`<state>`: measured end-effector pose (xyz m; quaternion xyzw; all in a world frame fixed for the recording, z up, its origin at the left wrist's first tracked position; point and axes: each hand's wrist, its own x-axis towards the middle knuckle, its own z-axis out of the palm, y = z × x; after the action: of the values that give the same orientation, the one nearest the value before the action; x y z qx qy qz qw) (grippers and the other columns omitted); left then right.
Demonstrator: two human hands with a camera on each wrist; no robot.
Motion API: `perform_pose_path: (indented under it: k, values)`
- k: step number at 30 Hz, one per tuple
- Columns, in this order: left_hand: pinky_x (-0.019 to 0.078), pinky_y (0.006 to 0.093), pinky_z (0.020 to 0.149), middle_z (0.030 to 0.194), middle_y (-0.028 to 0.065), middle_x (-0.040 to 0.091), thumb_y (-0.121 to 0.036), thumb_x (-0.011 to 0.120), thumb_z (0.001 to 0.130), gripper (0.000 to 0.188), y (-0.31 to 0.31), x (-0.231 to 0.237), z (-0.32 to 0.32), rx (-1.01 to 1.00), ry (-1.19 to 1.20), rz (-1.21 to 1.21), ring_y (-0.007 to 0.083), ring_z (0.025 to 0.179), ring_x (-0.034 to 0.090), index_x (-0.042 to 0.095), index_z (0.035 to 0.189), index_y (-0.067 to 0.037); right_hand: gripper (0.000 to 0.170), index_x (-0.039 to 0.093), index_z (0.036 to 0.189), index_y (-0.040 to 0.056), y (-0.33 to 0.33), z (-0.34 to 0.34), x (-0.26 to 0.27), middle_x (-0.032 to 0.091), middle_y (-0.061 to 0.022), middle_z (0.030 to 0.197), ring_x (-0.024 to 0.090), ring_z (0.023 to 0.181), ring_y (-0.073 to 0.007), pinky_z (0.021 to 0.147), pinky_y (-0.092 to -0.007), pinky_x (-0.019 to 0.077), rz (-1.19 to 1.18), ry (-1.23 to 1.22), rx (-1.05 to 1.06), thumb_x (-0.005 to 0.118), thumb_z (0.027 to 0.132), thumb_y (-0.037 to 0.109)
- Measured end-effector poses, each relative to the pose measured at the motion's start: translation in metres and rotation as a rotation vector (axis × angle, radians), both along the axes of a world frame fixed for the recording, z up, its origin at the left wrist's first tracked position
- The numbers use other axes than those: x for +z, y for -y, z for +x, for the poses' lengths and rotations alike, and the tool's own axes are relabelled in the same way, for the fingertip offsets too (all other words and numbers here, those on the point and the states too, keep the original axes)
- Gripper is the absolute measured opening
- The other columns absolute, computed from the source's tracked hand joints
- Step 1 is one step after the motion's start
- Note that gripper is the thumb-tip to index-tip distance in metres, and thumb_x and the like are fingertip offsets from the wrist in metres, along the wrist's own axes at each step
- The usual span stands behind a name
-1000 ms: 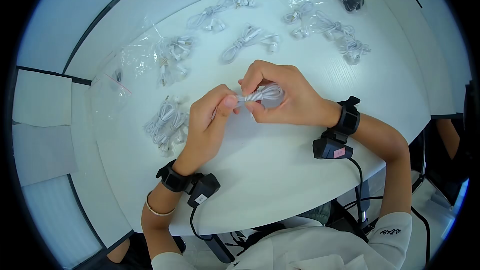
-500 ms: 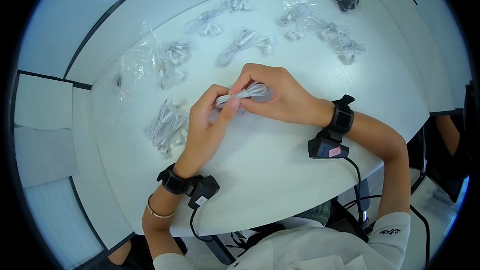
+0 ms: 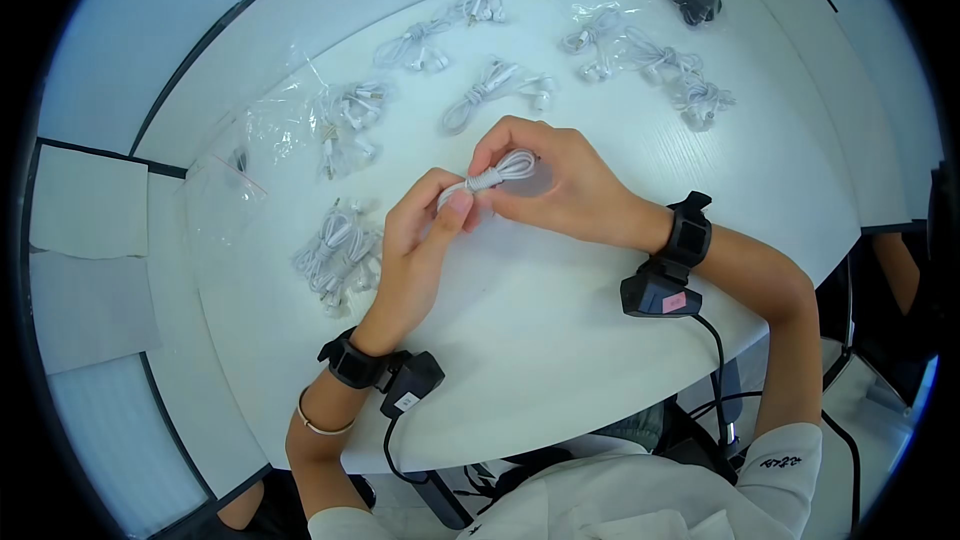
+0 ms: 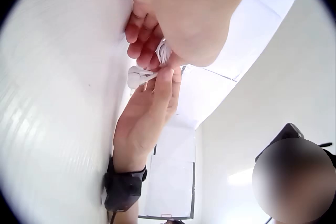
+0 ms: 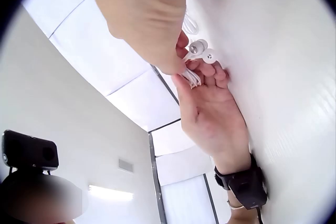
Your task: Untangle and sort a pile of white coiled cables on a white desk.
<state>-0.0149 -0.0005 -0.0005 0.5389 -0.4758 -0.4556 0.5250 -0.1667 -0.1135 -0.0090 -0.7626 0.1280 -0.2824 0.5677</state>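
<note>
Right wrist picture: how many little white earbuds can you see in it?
2. One earbud is close to the right hand; the other earbud is just beside it, near the left hand. The hands could hide more.

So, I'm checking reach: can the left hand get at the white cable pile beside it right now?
Probably yes: the cable pile lies close by the left hand, with nothing seen between them. That hand pinches the wound cable, though, so it would likely need freeing first.
</note>
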Motion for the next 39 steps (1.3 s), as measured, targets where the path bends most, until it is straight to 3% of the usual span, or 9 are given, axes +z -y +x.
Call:
perform_pose_path:
  k: [3, 10, 14, 21, 25, 29, 34, 36, 39]
  values:
    - [0.0378, 0.0230, 0.075, 0.089, 0.0045, 0.058, -0.026, 0.050, 0.094, 0.026, -0.0004, -0.0022, 0.0002, -0.003, 0.040, 0.002, 0.0092, 0.081, 0.048, 0.053, 0.098, 0.000, 0.017, 0.060, 0.093, 0.0055, 0.0001, -0.0004, 0.0000, 0.061, -0.0026, 0.091, 0.058, 0.086, -0.0139, 0.084, -0.0282, 0.0422, -0.054, 0.001, -0.045, 0.067, 0.077, 0.008]
    - [0.0412, 0.0213, 0.064, 0.090, 0.0049, 0.058, -0.018, 0.055, 0.092, 0.019, -0.0001, -0.0024, -0.0014, -0.019, 0.153, 0.023, 0.0077, 0.076, 0.051, 0.048, 0.097, -0.001, 0.020, 0.060, 0.093, 0.0082, -0.0010, -0.0024, -0.0014, 0.063, -0.0034, 0.088, 0.058, 0.084, -0.0197, 0.080, -0.0308, 0.0430, -0.352, -0.062, -0.035, 0.067, 0.075, 0.007]
    - [0.0397, 0.0226, 0.065, 0.082, 0.0041, 0.055, -0.015, 0.052, 0.092, 0.012, 0.0014, -0.0022, 0.0014, -0.019, 0.004, 0.045, 0.0098, 0.073, 0.052, 0.047, 0.095, -0.004, 0.031, 0.051, 0.105, 0.0065, -0.0033, 0.0014, -0.0047, 0.063, -0.0103, 0.078, 0.062, 0.073, -0.0220, 0.068, -0.0297, 0.0475, -0.098, -0.069, -0.037, 0.066, 0.079, 0.013]
    - [0.0420, 0.0269, 0.070, 0.082, 0.0086, 0.060, -0.019, 0.048, 0.094, 0.015, 0.0034, 0.0012, -0.0007, -0.005, -0.143, 0.044, 0.0142, 0.073, 0.054, 0.046, 0.096, -0.004, 0.029, 0.056, 0.103, 0.0054, 0.0006, 0.0018, -0.0060, 0.061, -0.0014, 0.086, 0.057, 0.084, -0.0114, 0.082, -0.0276, 0.0439, 0.173, -0.035, 0.058, 0.070, 0.079, 0.013]
    - [0.0425, 0.0283, 0.071, 0.083, 0.0096, 0.061, -0.020, 0.048, 0.094, 0.017, 0.0033, -0.0017, 0.0014, -0.008, -0.119, 0.027, 0.0151, 0.074, 0.055, 0.044, 0.098, -0.004, 0.017, 0.059, 0.087, 0.0008, -0.0008, 0.0020, -0.0031, 0.062, -0.0056, 0.077, 0.058, 0.074, -0.0126, 0.070, -0.0272, 0.0467, 0.137, -0.056, -0.017, 0.068, 0.078, 0.013]
    - [0.0429, 0.0291, 0.072, 0.083, 0.0095, 0.061, -0.022, 0.047, 0.094, 0.018, 0.0032, -0.0036, 0.0000, 0.009, -0.141, 0.003, 0.0159, 0.074, 0.056, 0.043, 0.100, -0.006, 0.020, 0.060, 0.083, 0.0014, -0.0010, 0.0031, -0.0060, 0.061, -0.0077, 0.077, 0.058, 0.075, -0.0202, 0.070, -0.0319, 0.0452, -0.116, -0.022, -0.081, 0.069, 0.078, 0.019]
    - [0.0345, 0.0234, 0.067, 0.084, 0.0045, 0.057, -0.023, 0.043, 0.095, 0.018, 0.0022, -0.0015, -0.0021, 0.009, -0.063, 0.066, 0.0091, 0.070, 0.043, 0.043, 0.102, -0.007, 0.020, 0.059, 0.081, 0.0021, -0.0005, 0.0018, -0.0094, 0.059, -0.0096, 0.077, 0.056, 0.077, -0.0271, 0.073, -0.0362, 0.0425, -0.354, -0.052, -0.130, 0.066, 0.079, 0.021]
    - [0.0264, 0.0214, 0.063, 0.080, -0.0006, 0.049, -0.022, 0.041, 0.094, 0.016, 0.0012, 0.0010, -0.0054, 0.021, -0.066, 0.088, 0.0063, 0.068, 0.032, 0.042, 0.103, -0.008, 0.017, 0.059, 0.083, 0.0027, -0.0022, 0.0000, -0.0071, 0.059, -0.0096, 0.078, 0.055, 0.078, -0.0265, 0.073, -0.0362, 0.0422, -0.349, -0.075, -0.099, 0.065, 0.080, 0.019]
    - [0.0265, 0.0213, 0.063, 0.077, -0.0019, 0.044, -0.022, 0.042, 0.093, 0.016, -0.0004, 0.0036, -0.0054, 0.021, -0.070, 0.085, 0.0062, 0.068, 0.032, 0.041, 0.102, -0.008, 0.016, 0.058, 0.085, 0.0031, -0.0031, 0.0013, -0.0060, 0.058, -0.0086, 0.077, 0.053, 0.077, -0.0254, 0.072, -0.0361, 0.0417, -0.313, -0.056, -0.056, 0.064, 0.081, 0.017]
